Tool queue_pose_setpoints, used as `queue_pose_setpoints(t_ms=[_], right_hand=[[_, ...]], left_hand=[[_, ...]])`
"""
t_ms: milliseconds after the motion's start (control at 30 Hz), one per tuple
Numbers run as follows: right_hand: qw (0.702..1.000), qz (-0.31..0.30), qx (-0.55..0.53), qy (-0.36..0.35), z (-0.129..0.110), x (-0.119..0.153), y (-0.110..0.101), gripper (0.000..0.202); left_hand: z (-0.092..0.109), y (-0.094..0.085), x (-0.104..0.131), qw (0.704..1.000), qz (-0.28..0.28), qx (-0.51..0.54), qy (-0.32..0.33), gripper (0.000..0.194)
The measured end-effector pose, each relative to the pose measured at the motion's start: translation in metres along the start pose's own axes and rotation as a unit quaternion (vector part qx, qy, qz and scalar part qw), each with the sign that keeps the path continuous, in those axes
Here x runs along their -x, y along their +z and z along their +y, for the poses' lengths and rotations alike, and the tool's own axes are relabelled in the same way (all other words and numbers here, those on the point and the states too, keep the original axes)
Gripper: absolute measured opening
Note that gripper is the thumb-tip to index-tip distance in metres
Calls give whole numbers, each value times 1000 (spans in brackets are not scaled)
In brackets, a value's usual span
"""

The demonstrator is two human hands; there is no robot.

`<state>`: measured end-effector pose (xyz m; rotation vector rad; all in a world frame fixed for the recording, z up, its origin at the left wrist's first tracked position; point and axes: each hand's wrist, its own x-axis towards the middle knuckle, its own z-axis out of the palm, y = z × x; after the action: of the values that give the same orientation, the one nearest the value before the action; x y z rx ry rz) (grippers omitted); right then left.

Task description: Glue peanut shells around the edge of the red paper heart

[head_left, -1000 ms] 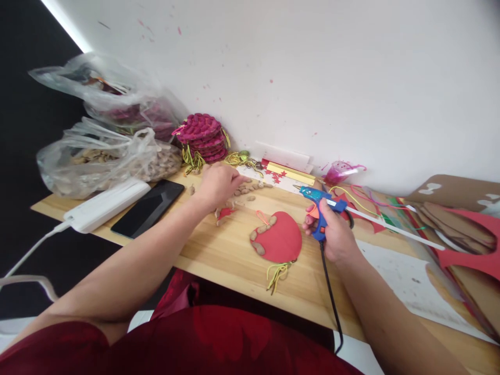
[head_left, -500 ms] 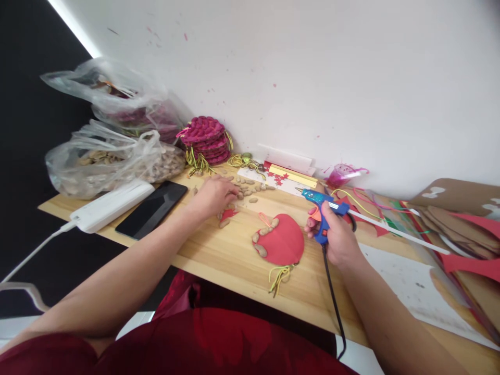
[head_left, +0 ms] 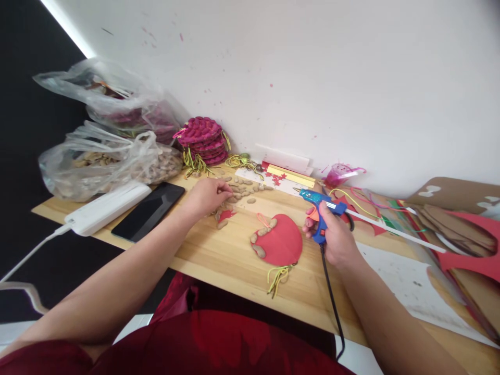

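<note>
My left hand [head_left: 210,196] is at the edge of a scatter of peanuts [head_left: 244,188], fingers pinched together; whatever is between the fingertips is too small to make out. My right hand [head_left: 332,232] is wrapped round a blue glue gun [head_left: 321,211], its nozzle pointing left and a long white glue stick [head_left: 394,230] out of its back. Between the hands lies a red round disc [head_left: 282,240] with several peanuts along its left edge, an orange loop at the top and a yellow-green tassel [head_left: 279,276] below. Near my left hand is a small red piece [head_left: 226,214].
Plastic bags [head_left: 113,166], a white power strip [head_left: 107,207] and a black phone [head_left: 149,211] lie left. Behind stand stacked magenta discs [head_left: 203,140] and a yellow strip [head_left: 291,176]. Cardboard [head_left: 455,200] and red scraps lie right. The gun's cord [head_left: 332,297] hangs over the table edge.
My left hand has shifted slightly left and its fingers have drawn together at the peanuts. My right hand still holds the glue gun nearly in place. The view has moved a little.
</note>
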<state>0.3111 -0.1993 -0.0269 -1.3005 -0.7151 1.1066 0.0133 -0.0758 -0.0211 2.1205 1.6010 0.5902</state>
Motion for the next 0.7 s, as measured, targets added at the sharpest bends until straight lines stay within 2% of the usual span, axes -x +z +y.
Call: queue_pose_setpoints(t_ms=[100,233,367,500,700], right_hand=[[1000,2,4,0,0,0,0,54],[1000,5,5,0,-1,0,1,54],[1000,6,3,7,-1,0,1,54],[1000,2,0,5,0,0,0,53],[1000,1,2,-1,-1,0,1,52]], left_hand=[[2,-7,1,999,30,-21,26,24],[-7,-27,1,994,77,-70,21,43],[-19,-38,2,994,64,-85,20,25],[-23,-32,3,995,15,-86,47,28],[-20,-18,-4,987,4,-120,104,31]])
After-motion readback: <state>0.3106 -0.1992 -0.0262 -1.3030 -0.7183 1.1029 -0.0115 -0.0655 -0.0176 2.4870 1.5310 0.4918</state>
